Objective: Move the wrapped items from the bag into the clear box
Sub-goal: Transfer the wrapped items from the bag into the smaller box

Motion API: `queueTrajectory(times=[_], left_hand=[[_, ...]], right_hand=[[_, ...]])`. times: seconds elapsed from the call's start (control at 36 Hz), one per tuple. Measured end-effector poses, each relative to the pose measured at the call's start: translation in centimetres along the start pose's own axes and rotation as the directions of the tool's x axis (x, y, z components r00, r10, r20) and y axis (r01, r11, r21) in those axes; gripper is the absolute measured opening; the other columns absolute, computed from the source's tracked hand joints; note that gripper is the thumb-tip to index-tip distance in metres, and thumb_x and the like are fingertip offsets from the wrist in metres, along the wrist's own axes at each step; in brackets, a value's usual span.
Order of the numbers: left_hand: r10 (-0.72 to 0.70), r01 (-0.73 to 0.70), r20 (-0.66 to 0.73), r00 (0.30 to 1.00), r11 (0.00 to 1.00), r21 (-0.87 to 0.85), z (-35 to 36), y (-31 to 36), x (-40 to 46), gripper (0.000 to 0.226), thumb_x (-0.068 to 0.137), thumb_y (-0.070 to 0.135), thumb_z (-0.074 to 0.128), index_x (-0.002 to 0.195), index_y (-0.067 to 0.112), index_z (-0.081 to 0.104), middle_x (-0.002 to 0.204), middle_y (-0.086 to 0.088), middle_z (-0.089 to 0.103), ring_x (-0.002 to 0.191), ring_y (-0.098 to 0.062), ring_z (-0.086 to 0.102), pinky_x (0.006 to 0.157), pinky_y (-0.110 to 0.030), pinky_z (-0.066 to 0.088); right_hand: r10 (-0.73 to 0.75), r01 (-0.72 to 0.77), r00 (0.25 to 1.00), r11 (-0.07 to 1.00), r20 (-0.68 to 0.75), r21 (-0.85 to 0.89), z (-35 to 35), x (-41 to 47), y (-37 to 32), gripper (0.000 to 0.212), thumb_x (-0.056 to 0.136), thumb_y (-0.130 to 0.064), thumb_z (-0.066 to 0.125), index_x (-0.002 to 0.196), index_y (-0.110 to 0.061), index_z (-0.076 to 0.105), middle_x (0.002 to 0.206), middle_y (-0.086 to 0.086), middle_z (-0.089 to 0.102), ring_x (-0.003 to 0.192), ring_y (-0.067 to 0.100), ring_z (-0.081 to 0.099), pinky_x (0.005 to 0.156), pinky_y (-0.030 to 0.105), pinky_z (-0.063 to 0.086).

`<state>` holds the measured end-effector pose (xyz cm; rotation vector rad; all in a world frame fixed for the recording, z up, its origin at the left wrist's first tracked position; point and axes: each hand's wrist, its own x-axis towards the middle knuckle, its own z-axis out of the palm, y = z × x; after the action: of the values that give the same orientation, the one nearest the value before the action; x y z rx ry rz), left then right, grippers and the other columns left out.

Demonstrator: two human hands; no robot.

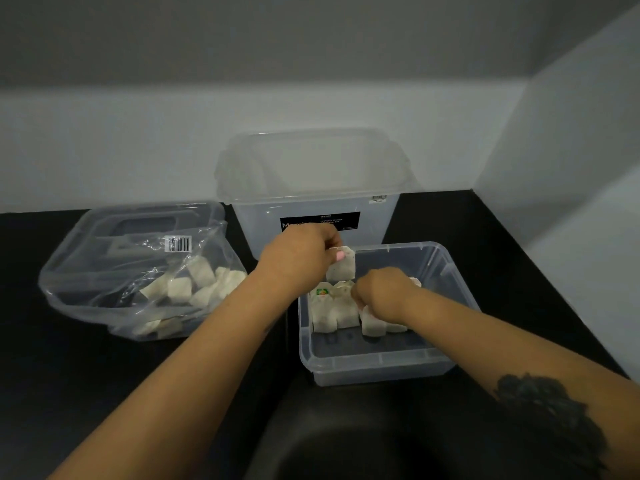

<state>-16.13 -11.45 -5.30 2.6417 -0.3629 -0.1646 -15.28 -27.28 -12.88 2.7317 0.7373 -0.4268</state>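
Black matte tabletop [485,237] set into a corner of pale grey walls [571,150].

Tall clear plastic storage bin [311,188], back centre, against the wall, rim uppermost; black label with white print on its front face, small barcode sticker near the right rim.

Clear crumpled plastic bag [114,271], left side, lying over a clear lid with a grey handle [138,226]; white barcode sticker on the bag's upper face. Inside the bag: a loose heap of white wrapped square items [197,282], most bunched at the right end near the mouth, a few lower at the near edge.

Shallow clear plastic box [446,271], right of centre, just in front of the tall bin. Inside, white wrapped items in a row [332,311] stand along the floor from the left wall towards the middle; one carries a green and yellow printed mark.

Left hand [301,254]: above the box's far left corner, thumb and fingers pinching one white wrapped item [343,266] by its top edge; item hangs upright, above the row.

Right hand [381,289]: inside the box, fingers curled down onto the wrapped items at the right end of the row [372,323], gripping them. Dark tattoo on the right forearm.
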Motion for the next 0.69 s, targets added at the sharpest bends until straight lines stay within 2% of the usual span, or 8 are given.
queueTrajectory(times=[0.11, 0.19, 0.28, 0.39, 0.56, 0.64, 0.69], left_hand=[[0.005, -0.005, -0.002, 1.0, 1.0, -0.008, 0.1, -0.1, 0.1, 0.006, 0.092, 0.031, 0.055, 0.092, 0.025, 0.056, 0.087, 0.006, 0.056, 0.076, -0.012, 0.052, 0.072, -0.028, 0.044], [0.005, -0.005, 0.002, 1.0, 1.0, 0.004, 0.3, -0.1, 0.2, 0.011, 0.092, 0.031, 0.056, 0.098, 0.023, 0.06, 0.091, 0.004, 0.058, 0.079, -0.013, 0.054, 0.075, -0.029, 0.047], [0.001, -0.001, 0.009, 1.0, 1.0, 0.009, 0.3, 0.1, 0.4, 0.014, 0.092, 0.03, 0.056, 0.102, 0.022, 0.062, 0.1, 0.001, 0.063, 0.083, -0.013, 0.056, 0.078, -0.03, 0.049], [0.007, -0.008, 0.021, 1.0, 1.0, 0.027, 0.4, 0.3, 0.6, 0.017, 0.091, 0.031, 0.058, 0.104, 0.022, 0.064, 0.105, 0.001, 0.065, 0.093, -0.015, 0.057, 0.083, -0.03, 0.048], [-0.003, 0.003, 0.016, 1.0, 1.0, 0.031, 0.7, 0.5, 0.8, 0.015, 0.09, 0.031, 0.059, 0.102, 0.023, 0.064, 0.101, 0.001, 0.066, 0.089, -0.014, 0.058, 0.081, -0.031, 0.051], [-0.017, 0.015, 0.023, 1.0, 0.997, 0.071, 0.9, 0.6, 0.9, 0.017, 0.09, 0.031, 0.059, 0.103, 0.023, 0.063, 0.101, -0.001, 0.065, 0.089, -0.016, 0.058, 0.082, -0.033, 0.052], [-0.029, 0.026, 0.038, 0.999, 0.995, 0.099, 0.9, 0.7, 0.9, 0.018, 0.089, 0.032, 0.06, 0.104, 0.023, 0.063, 0.102, -0.001, 0.065, 0.092, -0.017, 0.059, 0.084, -0.034, 0.052]], right_hand=[[-0.045, 0.042, 0.998, 0.996, -0.046, -0.074, 0.2, 0.1, -0.3, 0.019, 0.091, -0.008, 0.049, 0.105, -0.013, 0.062, 0.103, 0.007, 0.064, 0.093, 0.025, 0.061, 0.076, 0.032, 0.04], [-0.074, 0.065, 0.995, 0.991, -0.073, -0.117, 0.1, 0.2, -0.5, 0.02, 0.092, -0.009, 0.05, 0.108, -0.014, 0.061, 0.104, 0.006, 0.064, 0.095, 0.025, 0.061, 0.079, 0.033, 0.042], [-0.087, 0.077, 0.991, 0.991, -0.097, -0.108, 0.0, 0.3, -0.3, 0.021, 0.094, -0.012, 0.049, 0.113, -0.015, 0.058, 0.106, 0.007, 0.063, 0.097, 0.026, 0.06, 0.082, 0.035, 0.045], [-0.071, 0.064, 0.989, 0.996, -0.131, -0.058, -0.3, 0.0, 0.2, 0.022, 0.093, -0.012, 0.05, 0.113, -0.015, 0.058, 0.108, 0.008, 0.061, 0.098, 0.028, 0.06, 0.077, 0.035, 0.047], [0.066, -0.056, 0.993, 0.994, -0.101, 0.098, -0.8, -0.8, 0.9, 0.023, 0.089, -0.009, 0.057, 0.11, -0.015, 0.064, 0.112, 0.007, 0.062, 0.101, 0.025, 0.06, 0.082, 0.033, 0.048], [0.122, -0.088, 0.986, 0.962, -0.118, 0.257, -0.9, -1.4, 1.8, 0.031, 0.085, -0.01, 0.064, 0.114, -0.021, 0.063, 0.112, 0.004, 0.063, 0.103, 0.023, 0.059, 0.08, 0.029, 0.046], [0.156, -0.106, 0.982, 0.924, -0.109, 0.368, -1.5, -1.9, 2.3, 0.034, 0.079, -0.014, 0.072, 0.112, -0.02, 0.064, 0.107, 0.003, 0.066, 0.099, 0.02, 0.061, 0.08, 0.03, 0.049]])
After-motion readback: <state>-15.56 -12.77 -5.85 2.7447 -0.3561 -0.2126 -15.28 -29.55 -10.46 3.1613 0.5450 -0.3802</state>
